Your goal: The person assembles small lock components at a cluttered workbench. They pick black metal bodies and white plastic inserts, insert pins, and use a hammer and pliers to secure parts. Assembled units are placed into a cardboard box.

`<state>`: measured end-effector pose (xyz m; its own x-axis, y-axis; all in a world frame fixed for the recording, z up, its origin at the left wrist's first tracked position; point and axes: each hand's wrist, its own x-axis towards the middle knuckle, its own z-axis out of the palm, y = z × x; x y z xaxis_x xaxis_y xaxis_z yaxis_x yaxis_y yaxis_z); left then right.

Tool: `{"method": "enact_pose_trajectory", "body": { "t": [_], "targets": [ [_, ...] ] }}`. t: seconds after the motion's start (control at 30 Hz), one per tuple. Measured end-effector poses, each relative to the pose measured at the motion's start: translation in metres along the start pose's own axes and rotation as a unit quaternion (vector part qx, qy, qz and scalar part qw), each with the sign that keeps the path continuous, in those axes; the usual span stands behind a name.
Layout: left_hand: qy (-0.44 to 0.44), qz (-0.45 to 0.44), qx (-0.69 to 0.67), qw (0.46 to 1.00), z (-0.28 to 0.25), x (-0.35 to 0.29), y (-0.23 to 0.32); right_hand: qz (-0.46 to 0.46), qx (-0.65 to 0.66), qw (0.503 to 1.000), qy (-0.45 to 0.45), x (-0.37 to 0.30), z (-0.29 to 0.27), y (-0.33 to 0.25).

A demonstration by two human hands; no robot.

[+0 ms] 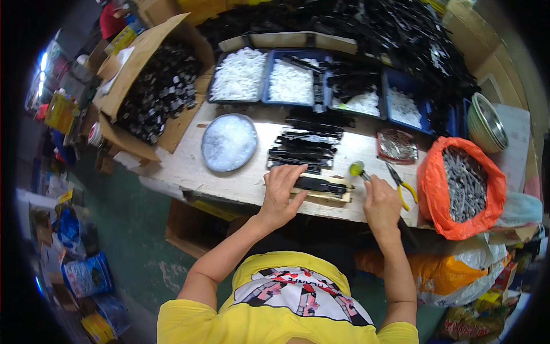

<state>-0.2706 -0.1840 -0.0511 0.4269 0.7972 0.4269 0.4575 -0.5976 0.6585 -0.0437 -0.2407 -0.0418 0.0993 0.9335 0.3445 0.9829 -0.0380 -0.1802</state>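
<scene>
My left hand (282, 194) holds down the left end of a long black part (318, 184), fingers over it and thumb at its near side. That part lies in a pale wooden block (325, 196) at the table's front edge. In my right hand (382, 202), fingers wrapped round the handle, is a small hammer (356, 168) with a yellow-green head. Its head hangs just beyond the block's right end, apart from the black part. Just beyond the block, several similar black parts (303, 143) lie in a row.
Yellow-handled pliers (408, 195) and an orange bag (431, 189) of grey pieces lie to the right. A round dish (250, 129) of white bits stands left. Blue trays (265, 80) line the back before a black heap (344, 26); a cardboard box (140, 63) stands far left.
</scene>
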Motion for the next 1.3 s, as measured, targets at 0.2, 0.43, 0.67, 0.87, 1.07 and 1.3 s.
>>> {"method": "enact_pose_trajectory", "body": {
  "t": [0.2, 0.43, 0.67, 0.87, 1.07, 1.3],
  "targets": [
    [-0.078, 0.126, 0.049, 0.988, 0.024, 0.018, 0.0, 0.008, 0.059, 0.996, 0.06, -0.004, 0.007, 0.029],
    [0.005, -0.182, -0.442, 0.878, 0.003, 0.029, 0.013, 0.043, -0.128, 0.99, 0.028, -0.014, 0.009, 0.086],
    [-0.028, -0.34, -0.597, 0.726, -0.008, 0.022, 0.019, 0.022, 0.035, 0.999, 0.027, -0.01, -0.003, 0.096],
    [-0.069, -0.335, -0.59, 0.732, 0.0, 0.004, 0.021, 0.286, 0.779, 0.551, -0.088, -0.011, -0.036, 0.048],
    [-0.086, -0.31, -0.55, 0.77, -0.003, -0.008, 0.019, 0.237, 0.735, 0.574, -0.272, -0.014, -0.04, -0.003],
    [-0.092, -0.3, -0.489, 0.814, -0.013, -0.017, 0.023, -0.031, 0.364, 0.915, -0.173, -0.026, -0.033, -0.037]
  ]
}}
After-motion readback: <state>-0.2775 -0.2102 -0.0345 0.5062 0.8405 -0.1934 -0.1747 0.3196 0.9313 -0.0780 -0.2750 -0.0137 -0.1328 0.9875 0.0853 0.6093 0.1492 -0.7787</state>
